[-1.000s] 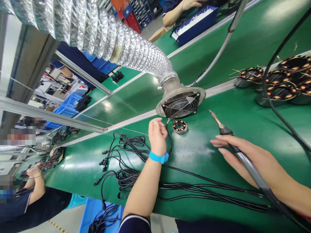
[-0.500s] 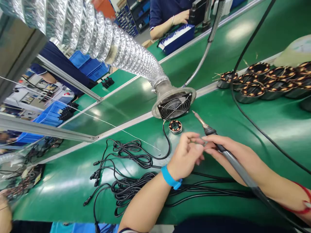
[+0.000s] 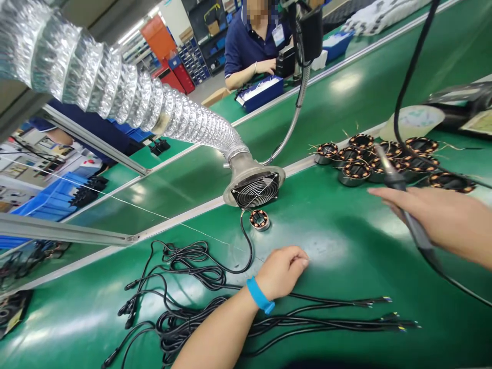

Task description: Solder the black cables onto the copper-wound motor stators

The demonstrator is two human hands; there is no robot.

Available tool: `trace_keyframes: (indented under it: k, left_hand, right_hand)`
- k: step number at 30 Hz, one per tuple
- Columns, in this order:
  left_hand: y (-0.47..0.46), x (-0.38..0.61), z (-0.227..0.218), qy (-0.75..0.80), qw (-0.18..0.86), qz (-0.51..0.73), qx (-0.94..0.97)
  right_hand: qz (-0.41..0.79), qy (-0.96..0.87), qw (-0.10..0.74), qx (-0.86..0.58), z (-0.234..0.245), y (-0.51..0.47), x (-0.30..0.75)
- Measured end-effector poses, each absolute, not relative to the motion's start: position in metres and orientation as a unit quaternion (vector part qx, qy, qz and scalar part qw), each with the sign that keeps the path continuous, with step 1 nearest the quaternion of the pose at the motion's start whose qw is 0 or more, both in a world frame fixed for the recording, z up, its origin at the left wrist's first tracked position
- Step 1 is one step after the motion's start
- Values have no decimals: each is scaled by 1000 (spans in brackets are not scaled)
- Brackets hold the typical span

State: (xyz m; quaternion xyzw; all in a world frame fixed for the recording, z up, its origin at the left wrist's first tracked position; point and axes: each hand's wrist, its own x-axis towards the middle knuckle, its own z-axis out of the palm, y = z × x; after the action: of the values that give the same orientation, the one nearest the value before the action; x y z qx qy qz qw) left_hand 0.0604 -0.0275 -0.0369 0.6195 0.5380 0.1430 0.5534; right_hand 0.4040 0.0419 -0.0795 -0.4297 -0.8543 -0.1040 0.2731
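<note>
My right hand (image 3: pixel 434 215) grips a soldering iron (image 3: pixel 413 225), its tip pointing up and left in front of several copper-wound stator rings (image 3: pixel 355 171). My left hand (image 3: pixel 283 270), with a blue wristband, is low over the green bench, fingers curled together; what they hold, if anything, is hidden. A thin pale wire (image 3: pixel 169 219) runs from the left toward this hand. A single stator ring (image 3: pixel 260 220) lies beyond my left hand, below the fume extractor fan (image 3: pixel 256 191). Black cables (image 3: pixel 196 318) lie under and beside my left forearm, their stripped coloured ends at the right.
A silver flexible duct (image 3: pixel 184 110) comes down from the upper left to the fan. A metal frame bar (image 3: pixel 77 228) crosses the left side. The iron's black cord (image 3: pixel 409 72) hangs at the right. Across the bench, a person (image 3: pixel 246 56) sits behind a blue bin (image 3: pixel 261 95).
My right hand has moved away from my left, right and up, carrying the soldering iron to the stator rings. My left hand's fingers have curled in. The view has shifted, too.
</note>
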Motion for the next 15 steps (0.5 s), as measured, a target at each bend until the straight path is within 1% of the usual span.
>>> trace_keyframes:
  k: [1,3,5,8,11,15]
  left_hand:
    - [-27,60,-37,547,564,154,599]
    - [-26,58,-38,567,589,175,549]
    - [-24,57,-40,581,609,202,501]
    - [-21,54,-44,604,587,281,461]
    - [-17,49,-46,612,563,339,439]
    - [-13,43,-49,603,559,332,462]
  right_hand:
    - [-121,-861,256,-423,-83,57,404]
    - [-117,-873,240,-408,-88,86,400]
    - [-113,-876,236,-406,-89,109,394]
    - [-110,-875,242,-406,-87,119,385]
    - [-96,-885,257,-377,-87,98,368]
    - [-47,-904,270,-329,-88,40,326]
